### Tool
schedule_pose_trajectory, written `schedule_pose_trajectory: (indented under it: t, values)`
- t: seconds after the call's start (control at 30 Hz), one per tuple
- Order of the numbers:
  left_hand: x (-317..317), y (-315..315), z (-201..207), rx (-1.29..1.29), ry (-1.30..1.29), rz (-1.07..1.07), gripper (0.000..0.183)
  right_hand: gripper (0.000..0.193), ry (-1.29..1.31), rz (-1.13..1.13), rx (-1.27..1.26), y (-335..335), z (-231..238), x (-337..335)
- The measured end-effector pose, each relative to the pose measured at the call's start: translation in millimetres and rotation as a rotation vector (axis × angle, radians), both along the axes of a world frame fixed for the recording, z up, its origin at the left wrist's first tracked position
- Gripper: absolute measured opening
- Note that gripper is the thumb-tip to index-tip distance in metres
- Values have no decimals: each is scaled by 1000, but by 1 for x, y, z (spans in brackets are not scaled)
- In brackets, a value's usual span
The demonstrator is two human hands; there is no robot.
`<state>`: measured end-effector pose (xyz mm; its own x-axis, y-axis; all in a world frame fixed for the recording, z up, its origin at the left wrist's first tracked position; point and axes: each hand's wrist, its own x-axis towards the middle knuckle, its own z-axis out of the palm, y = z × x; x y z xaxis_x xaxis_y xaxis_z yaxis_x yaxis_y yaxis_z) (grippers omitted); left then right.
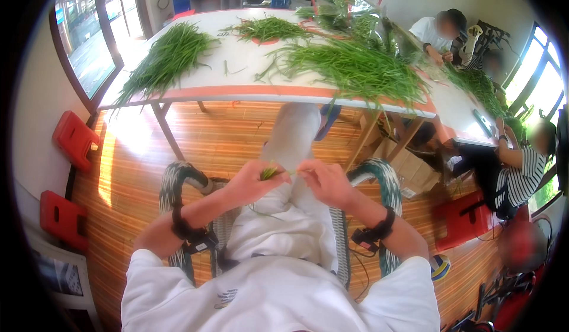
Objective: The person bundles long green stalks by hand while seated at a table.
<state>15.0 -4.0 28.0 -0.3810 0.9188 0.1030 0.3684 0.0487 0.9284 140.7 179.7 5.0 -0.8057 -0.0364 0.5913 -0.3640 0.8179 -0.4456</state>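
My left hand (255, 181) is closed above my lap around a small bunch of green chives (268, 172), whose cut ends poke out by the thumb. A few thin blades hang below this hand toward my thigh. Just to its right, my right hand (328, 182) pinches the end of a thin pale strand that reaches toward the bunch. Most of what its fingers hold is hidden. Beyond my knees, a white table with an orange edge (249, 91) carries loose heaps of long chives: one at the left (172, 56), a smaller far heap (269, 29) and a large one at the right (355, 65).
Clear plastic bags (364, 21) of greens lie at the table's far right. Two people work at the right, one in white (438, 33), one in stripes (530, 169). Red stools (76, 139) stand by the left wall; cardboard boxes (412, 169) sit under the table.
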Motion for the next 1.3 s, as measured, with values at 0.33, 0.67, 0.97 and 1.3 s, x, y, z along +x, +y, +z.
schedule_pose_trajectory:
  t: [0.33, 0.67, 0.97, 1.3]
  values:
    - [0, 1, 0, 22, -16, -33, 20, 16, -39, 2, -58, 1, 1, 1]
    - [0, 0, 1, -21, -91, -54, 19, 15, 28, 30, -6, -1, 4, 2]
    - [1, 0, -1, 1, -57, -68, 17, 12, 36, 25, 44, -3, 4, 4]
    - [2, 1, -8, 41, 8, -115, 18, 7, 18, 48, 53, -4, 3, 5]
